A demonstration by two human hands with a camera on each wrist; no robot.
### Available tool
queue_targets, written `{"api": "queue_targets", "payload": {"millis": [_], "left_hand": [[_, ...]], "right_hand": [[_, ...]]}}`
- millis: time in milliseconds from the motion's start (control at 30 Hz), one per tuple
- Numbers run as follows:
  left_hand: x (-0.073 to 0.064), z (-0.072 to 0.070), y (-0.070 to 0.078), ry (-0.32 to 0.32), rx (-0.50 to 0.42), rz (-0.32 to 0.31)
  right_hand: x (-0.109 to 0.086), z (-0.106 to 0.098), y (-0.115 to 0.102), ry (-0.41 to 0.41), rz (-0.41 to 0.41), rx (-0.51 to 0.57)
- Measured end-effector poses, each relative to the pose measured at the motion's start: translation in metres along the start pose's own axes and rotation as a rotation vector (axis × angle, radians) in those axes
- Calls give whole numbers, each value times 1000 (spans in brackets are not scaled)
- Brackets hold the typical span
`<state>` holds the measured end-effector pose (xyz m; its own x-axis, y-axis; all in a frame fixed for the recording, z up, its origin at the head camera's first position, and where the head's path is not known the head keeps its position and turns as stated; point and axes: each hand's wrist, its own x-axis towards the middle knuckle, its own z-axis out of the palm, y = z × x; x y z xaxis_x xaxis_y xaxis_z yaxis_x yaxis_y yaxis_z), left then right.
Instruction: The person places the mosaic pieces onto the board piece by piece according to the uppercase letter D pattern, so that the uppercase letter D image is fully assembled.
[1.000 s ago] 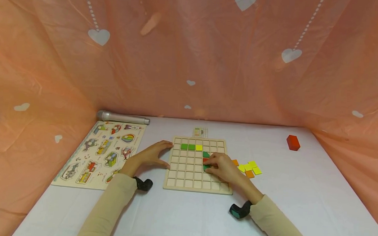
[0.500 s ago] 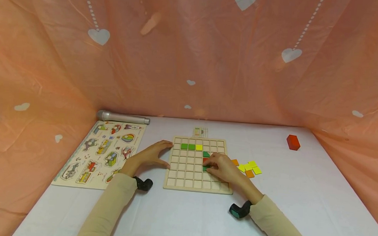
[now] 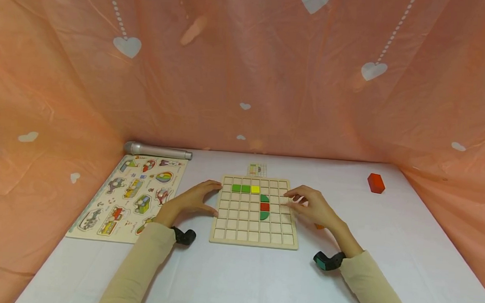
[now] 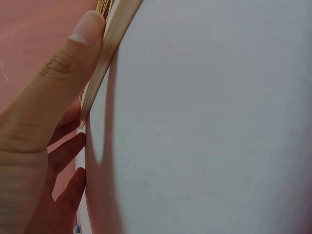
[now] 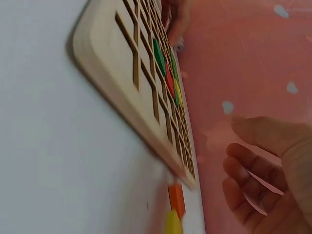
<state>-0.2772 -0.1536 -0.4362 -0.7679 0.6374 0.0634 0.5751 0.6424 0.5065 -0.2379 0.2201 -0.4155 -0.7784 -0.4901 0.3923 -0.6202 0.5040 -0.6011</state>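
Observation:
A wooden grid board (image 3: pixel 243 223) lies mid-table. In its cells sit two light green squares (image 3: pixel 241 188), a yellow square (image 3: pixel 255 189), a red square (image 3: pixel 265 207) and two dark green rounded pieces (image 3: pixel 264 216), above and below the red one. My left hand (image 3: pixel 192 198) rests at the board's left edge, thumb and fingers spread; in the left wrist view the thumb (image 4: pixel 87 36) touches the wooden side. My right hand (image 3: pixel 312 206) hovers over the board's right edge with nothing between its fingers. Under it, an orange tile (image 3: pixel 319 226) shows partly; the right wrist view adds a yellow tile (image 5: pixel 172 223).
A small pattern card (image 3: pixel 257 170) lies behind the board. To the left are a picture puzzle board (image 3: pixel 129 200) and a silver microphone (image 3: pixel 157 151). At the back right stands a red block (image 3: pixel 376 183). A pink curtain (image 3: pixel 247 68) encloses the table.
My right hand has left the dark green piece beneath the red square and moved right, now covering most of the loose tiles. The left hand has stayed put.

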Motion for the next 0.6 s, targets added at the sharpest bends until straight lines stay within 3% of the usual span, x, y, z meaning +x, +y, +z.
{"api": "queue_targets", "payload": {"millis": [267, 600], "left_hand": [[-1, -1, 2, 9, -2, 15], [-1, -2, 2, 12, -3, 40]], "right_hand": [[-19, -25, 12, 16, 150, -59], [-37, -32, 22, -39, 280, -70]]}}
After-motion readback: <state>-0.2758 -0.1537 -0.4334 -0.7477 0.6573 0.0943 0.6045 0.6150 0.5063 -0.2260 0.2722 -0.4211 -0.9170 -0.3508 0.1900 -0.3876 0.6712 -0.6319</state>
